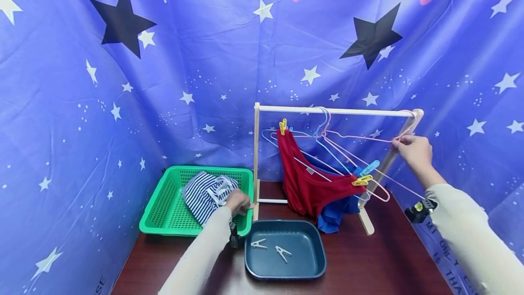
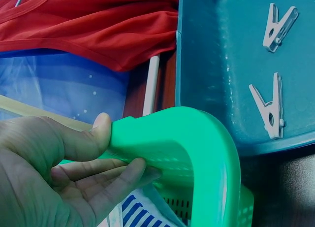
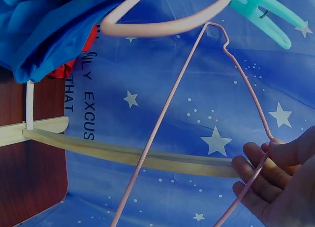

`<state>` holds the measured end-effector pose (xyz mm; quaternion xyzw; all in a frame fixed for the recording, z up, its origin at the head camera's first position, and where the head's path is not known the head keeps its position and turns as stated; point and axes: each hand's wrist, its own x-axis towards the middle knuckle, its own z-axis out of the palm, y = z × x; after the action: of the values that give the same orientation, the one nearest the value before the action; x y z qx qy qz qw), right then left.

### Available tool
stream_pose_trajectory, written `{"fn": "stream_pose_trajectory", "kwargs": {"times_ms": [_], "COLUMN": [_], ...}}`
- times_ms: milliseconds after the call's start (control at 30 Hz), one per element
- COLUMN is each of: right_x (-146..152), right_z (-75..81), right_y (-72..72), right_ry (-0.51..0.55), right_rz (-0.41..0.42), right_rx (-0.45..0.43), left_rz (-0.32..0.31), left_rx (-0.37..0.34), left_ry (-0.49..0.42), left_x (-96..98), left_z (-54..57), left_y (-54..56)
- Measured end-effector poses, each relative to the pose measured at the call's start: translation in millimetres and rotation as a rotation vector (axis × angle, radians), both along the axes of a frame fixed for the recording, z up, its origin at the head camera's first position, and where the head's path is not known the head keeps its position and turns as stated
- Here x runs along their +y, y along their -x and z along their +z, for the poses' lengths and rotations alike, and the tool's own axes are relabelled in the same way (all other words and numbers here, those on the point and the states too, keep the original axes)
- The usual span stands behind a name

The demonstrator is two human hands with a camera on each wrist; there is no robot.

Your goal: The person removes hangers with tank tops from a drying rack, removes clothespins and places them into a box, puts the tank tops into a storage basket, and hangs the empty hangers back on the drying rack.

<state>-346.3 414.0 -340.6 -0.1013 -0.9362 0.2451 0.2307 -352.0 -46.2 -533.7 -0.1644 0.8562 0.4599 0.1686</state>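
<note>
My right hand (image 1: 415,151) pinches a pink wire hanger (image 3: 251,86) near its neck, at the right end of the rack's rail. The hanger's hook overlaps the rail there. Down at the left, my left hand (image 1: 239,201) grips the rim of a green plastic basket (image 2: 206,138), thumb on the outside and fingers inside. A blue-and-white striped garment (image 1: 201,197) lies bunched in the basket. Mid-rail, a red sleeveless top (image 1: 300,181) hangs on a blue hanger, with yellow clothespins (image 1: 283,126) at its straps. Behind it hangs a blue garment (image 1: 333,216).
The wooden drying rack (image 1: 294,109) stands on a dark red-brown table (image 1: 368,267). In front is a dark blue tray (image 1: 303,270) holding two white clothespins (image 1: 282,253). A light blue clothespin (image 1: 370,167) sits by the blue garment. A starry purple-blue curtain (image 1: 229,58) surrounds the table.
</note>
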Motion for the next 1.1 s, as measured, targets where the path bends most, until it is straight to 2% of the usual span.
{"fn": "stream_pose_trajectory", "kwargs": {"times_ms": [433,500,600,667,733,800,867,1000,1100], "right_x": [-1.9,-3.2,-9.1,-17.9,-30.7,-46.1,-62.4,-95.9,-120.1], "right_z": [8.3,10.8,16.8,22.8,30.5,39.7,49.2,61.5,63.5], "right_y": [-11.1,-13.1,-15.7,-17.5,-19.9,-22.6,-25.1,-30.0,-33.8], "right_ry": [-0.012,0.0,0.087,0.174,0.258,0.331,0.394,0.469,0.447], "right_rz": [-0.025,-0.05,-0.125,-0.173,-0.188,-0.143,-0.066,0.117,0.242], "right_rx": [0.016,0.032,0.121,0.235,0.368,0.482,0.55,0.563,0.528], "left_rz": [0.016,0.016,0.018,0.02,0.019,0.018,0.018,0.023,0.019], "left_rx": [0.0,0.004,0.008,0.007,0.008,0.008,0.007,0.008,0.006], "left_ry": [-0.037,-0.051,-0.072,-0.081,-0.084,-0.085,-0.086,-0.089,-0.079], "left_x": [1.3,0.4,-1.1,-1.9,-2.5,-3.1,-3.7,-4.2,-3.9], "left_z": [-1.9,-2.6,-3.9,-4.2,-4.4,-4.2,-4.1,-3.0,-2.2], "left_y": [-0.6,-0.3,0.2,0.4,0.8,1.0,1.3,1.4,1.3]}}
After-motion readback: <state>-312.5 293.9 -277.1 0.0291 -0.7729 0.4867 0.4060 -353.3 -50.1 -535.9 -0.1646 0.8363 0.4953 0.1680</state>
